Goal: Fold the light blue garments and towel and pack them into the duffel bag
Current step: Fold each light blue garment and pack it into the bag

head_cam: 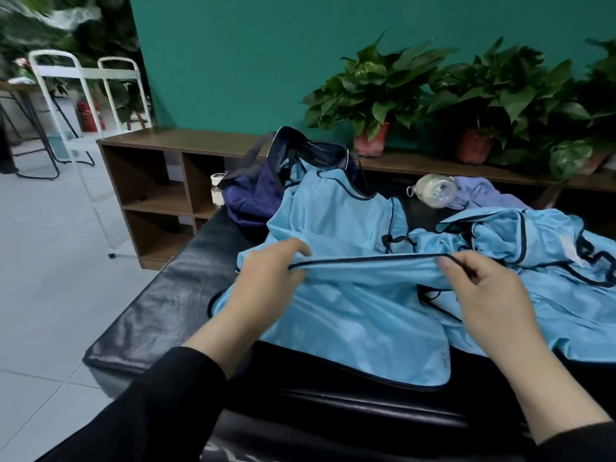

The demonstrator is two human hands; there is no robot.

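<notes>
A light blue garment [350,311] with dark trim lies spread on the black bench [150,311] in front of me. My left hand [266,281] pinches its trimmed edge on the left, and my right hand [483,288] pinches the same edge on the right, so the edge is stretched taut between them. A second light blue garment [550,261] lies crumpled to the right. The navy duffel bag [260,191] sits open at the far end of the bench, with blue fabric draped into its mouth. A lavender towel [483,195] lies behind the garments.
A clear plastic bottle [433,191] lies on its side next to the towel. A brown low shelf [186,168] with potted plants [373,95] runs along the green wall. A white metal rack [83,105] stands on the tiled floor at left.
</notes>
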